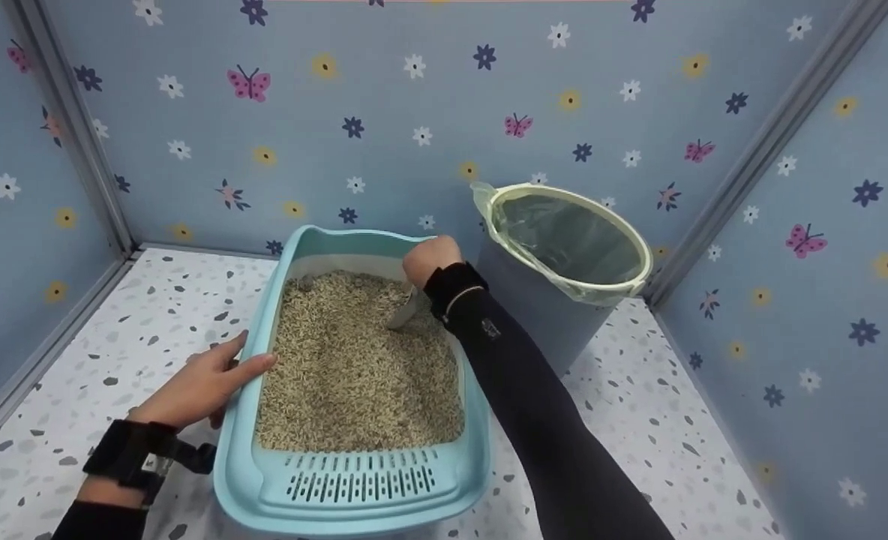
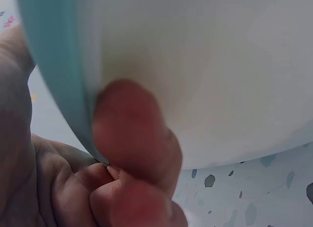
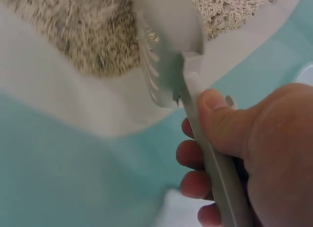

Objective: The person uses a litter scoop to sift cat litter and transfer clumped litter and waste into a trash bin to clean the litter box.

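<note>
A light blue litter box (image 1: 238,450) with a slotted front ledge holds pale, pellet-like litter (image 1: 346,382). My left hand (image 1: 196,386) grips its left rim, thumb on top; in the left wrist view the fingers (image 2: 132,134) curl under the edge against the white wall. Over the box's far right corner, my right hand (image 1: 432,259) holds a grey slotted litter scoop (image 1: 405,311), its head down at the litter. The right wrist view shows the thumb along the scoop's handle (image 3: 220,173) and the fingers wrapped round it. Little of the scoop's contents can be made out.
A grey bin (image 1: 523,307) with a cream rim and a translucent liner bag stands right of the box, behind my right forearm. Flower-patterned wall panels (image 1: 414,97) enclose the speckled white surface (image 1: 166,315) at the back and both sides.
</note>
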### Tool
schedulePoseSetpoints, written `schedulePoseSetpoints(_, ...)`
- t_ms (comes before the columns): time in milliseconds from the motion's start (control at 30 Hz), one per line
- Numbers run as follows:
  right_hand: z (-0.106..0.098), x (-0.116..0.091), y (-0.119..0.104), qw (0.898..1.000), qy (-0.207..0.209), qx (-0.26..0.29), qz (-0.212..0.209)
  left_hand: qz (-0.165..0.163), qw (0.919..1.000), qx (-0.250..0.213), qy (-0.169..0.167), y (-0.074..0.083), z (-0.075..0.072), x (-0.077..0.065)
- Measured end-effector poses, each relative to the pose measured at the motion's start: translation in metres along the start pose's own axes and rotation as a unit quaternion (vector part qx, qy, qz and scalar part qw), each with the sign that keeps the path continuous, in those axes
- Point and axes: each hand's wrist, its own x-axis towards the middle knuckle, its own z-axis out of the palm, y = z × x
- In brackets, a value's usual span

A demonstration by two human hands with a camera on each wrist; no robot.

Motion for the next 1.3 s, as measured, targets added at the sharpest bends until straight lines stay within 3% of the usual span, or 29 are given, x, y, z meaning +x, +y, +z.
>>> schedulePoseSetpoints(433, 0.023, 0.016, -0.003, 0.995, 0.045, 0.090, -0.017, -0.009, 1.0000, -0.004, 0.000, 0.000, 0.001, 0.002)
schedulePoseSetpoints(767, 0.029, 0.025, -0.007, 0.991, 0.071, 0.110, -0.004, -0.011, 0.9999, -0.012, -0.002, -0.002, 0.001, -0.001)
schedulePoseSetpoints(1067, 0.035, 0.028, -0.014, 0.982, 0.088, 0.165, -0.020, -0.011, 0.9998, -0.015, 0.001, 0.000, 0.002, -0.003)
schedulePoseSetpoints(1300, 0.036, 0.033, -0.021, 0.980, 0.098, 0.174, -0.021, -0.010, 0.9998, -0.019, 0.007, -0.001, 0.002, -0.003)
